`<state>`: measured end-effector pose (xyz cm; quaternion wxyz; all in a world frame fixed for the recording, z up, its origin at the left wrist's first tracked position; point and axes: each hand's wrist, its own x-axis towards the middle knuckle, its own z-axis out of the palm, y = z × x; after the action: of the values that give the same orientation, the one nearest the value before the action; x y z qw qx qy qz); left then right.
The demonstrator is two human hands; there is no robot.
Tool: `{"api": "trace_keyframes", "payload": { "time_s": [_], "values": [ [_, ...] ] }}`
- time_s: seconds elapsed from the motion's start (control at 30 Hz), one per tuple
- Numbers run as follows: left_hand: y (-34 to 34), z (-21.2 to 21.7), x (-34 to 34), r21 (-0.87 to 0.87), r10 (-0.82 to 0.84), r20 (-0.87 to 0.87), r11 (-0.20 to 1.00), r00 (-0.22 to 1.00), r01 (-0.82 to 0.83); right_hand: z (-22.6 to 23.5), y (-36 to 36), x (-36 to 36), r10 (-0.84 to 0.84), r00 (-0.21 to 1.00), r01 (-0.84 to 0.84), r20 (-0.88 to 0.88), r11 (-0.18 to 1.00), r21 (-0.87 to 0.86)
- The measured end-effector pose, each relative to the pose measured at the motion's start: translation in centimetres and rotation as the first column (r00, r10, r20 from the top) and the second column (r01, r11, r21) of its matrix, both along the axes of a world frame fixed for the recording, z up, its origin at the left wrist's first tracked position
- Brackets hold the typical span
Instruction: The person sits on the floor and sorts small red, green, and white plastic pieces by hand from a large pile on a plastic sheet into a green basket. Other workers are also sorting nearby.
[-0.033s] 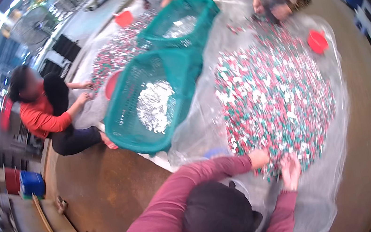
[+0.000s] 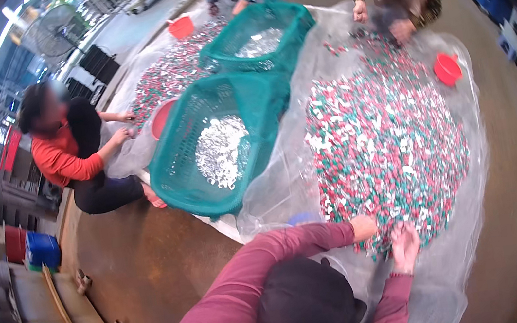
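Note:
Neither of my hands shows in the head view. Closest to me is a co-worker in a maroon top (image 2: 219, 306) and black cap (image 2: 306, 300), seen from above. That person's left hand (image 2: 364, 227) and right hand (image 2: 405, 246) are at the near edge of a wide pile of small red, green and white pieces (image 2: 389, 150). Whether those fingers grip a piece is too blurred to tell. Clear plastic sheeting (image 2: 282, 191) lies under the pile. A small pinkish patch at the lower edge cannot be made out.
Two green baskets (image 2: 176, 186) (image 2: 291, 15) hold pale pieces. A person in orange (image 2: 66, 155) sits left of another pile (image 2: 173, 71). Others work at the far side, one in a patterned sleeve (image 2: 431, 2). Red containers (image 2: 448, 70) (image 2: 181, 27) and a blue bin (image 2: 42, 250) stand around.
The whole view has shifted slightly, so most things sit a little lower and further right. More of a blue crate shows at the top. The maroon-sleeved co-worker's hands stay at the pile's near edge.

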<state>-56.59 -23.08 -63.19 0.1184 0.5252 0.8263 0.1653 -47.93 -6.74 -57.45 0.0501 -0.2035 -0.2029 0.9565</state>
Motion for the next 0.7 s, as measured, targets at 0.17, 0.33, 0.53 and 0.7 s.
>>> {"api": "trace_keyframes", "payload": {
  "time_s": [0.17,0.33,0.53,0.7],
  "values": [
    [-1.6,0.9,-4.0,-0.044,0.147,0.337,0.989,0.930,-0.141,2.6,-0.6,-1.3,0.143,0.968,-0.131,-0.208,0.989,0.070],
    [-6.8,5.2,-5.8,0.131,0.094,0.926,0.829,0.366,-0.544,0.7,-2.3,-2.9,0.281,0.850,-0.515,0.446,0.627,0.585],
    [-11.4,8.1,-8.1,-0.007,-0.084,0.990,0.763,-0.111,-0.646,-3.3,-7.2,-1.2,0.326,0.826,-0.084,0.460,-0.735,0.672],
    [-11.3,7.0,-5.7,-0.081,0.284,0.513,0.956,0.810,-0.283,-2.9,-3.3,-5.0,0.162,0.864,-0.077,0.477,-0.893,0.443]
  ]
}}
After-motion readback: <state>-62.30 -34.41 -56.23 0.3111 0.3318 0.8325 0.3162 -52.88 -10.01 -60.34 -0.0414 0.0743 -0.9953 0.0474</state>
